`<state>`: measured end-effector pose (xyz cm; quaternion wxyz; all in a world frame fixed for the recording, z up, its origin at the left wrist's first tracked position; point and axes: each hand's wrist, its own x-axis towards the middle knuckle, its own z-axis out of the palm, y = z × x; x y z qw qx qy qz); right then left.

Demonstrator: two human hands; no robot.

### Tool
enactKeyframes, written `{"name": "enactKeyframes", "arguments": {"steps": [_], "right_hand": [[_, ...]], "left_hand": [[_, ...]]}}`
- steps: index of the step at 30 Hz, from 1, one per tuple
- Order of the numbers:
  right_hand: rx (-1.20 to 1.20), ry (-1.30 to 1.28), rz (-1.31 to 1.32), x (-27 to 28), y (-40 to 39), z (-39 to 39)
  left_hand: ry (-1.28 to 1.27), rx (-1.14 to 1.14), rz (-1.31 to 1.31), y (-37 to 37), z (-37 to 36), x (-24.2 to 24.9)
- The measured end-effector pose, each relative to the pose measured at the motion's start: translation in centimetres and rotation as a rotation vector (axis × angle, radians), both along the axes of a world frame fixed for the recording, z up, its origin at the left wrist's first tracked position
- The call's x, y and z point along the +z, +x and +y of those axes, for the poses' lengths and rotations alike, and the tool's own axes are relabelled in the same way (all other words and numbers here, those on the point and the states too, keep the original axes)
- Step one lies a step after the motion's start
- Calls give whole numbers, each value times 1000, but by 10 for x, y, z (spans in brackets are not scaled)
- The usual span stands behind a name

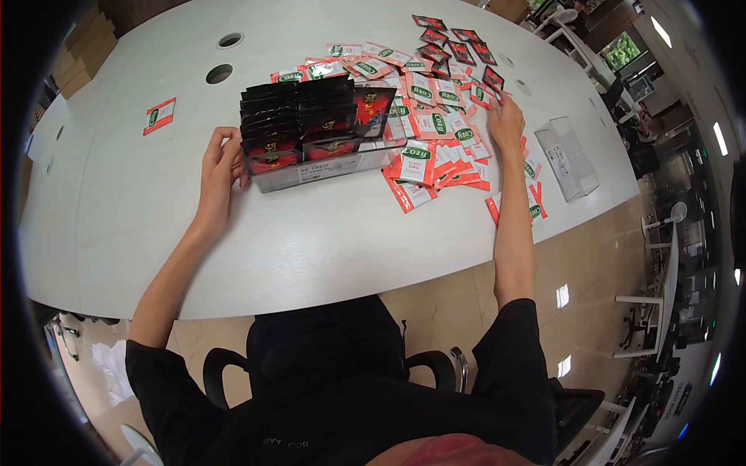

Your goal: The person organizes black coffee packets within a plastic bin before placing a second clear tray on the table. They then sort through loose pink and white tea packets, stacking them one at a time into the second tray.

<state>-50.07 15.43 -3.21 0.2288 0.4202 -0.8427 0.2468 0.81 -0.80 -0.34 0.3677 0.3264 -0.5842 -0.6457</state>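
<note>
A clear plastic box (342, 172) packed with upright rows of black and red sachets (322, 128) stands on the table. My left hand (222, 159) is at its left end, fingers curled against the side wall. My right hand (507, 123) reaches over to the far right, its fingertips pinched at the lower edge of a single black sachet (493, 78). Beneath and around that hand lies a loose heap of red and white Cozy sachets (435, 124). Several more black sachets (460, 52) are scattered just beyond the heap.
A second clear plastic box (569, 161) lies near the right table edge. One Cozy sachet (160, 116) rests alone on the left. Two round cable holes (220, 74) pierce the white tabletop (311, 256) at the back. Cardboard boxes (81, 50) stand beyond the far left edge.
</note>
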Motion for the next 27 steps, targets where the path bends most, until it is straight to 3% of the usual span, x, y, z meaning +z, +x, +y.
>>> {"name": "enactKeyframes", "arguments": {"steps": [4,7,13,16,19,22,27], "right_hand": [[10,-48,-40,-4,-1,-10],[-15,85,21,-10,-4,-20],[7,-36,43,-16,-22,-33],[5,85,-30,4,-10,-26],[66,54,-122,15,-5,-21],[77,-114,31,-4,-20,-30],[99,-2,-92,3,-17,-24]], "left_hand": [[-14,16,-7,-3,3,5],[-3,26,-1,-2,2,4],[-8,16,-13,-1,1,4],[-4,28,-20,-1,2,4],[-16,18,-10,-1,3,5],[-16,24,-18,-2,4,6],[9,43,-8,-2,3,5]]}}
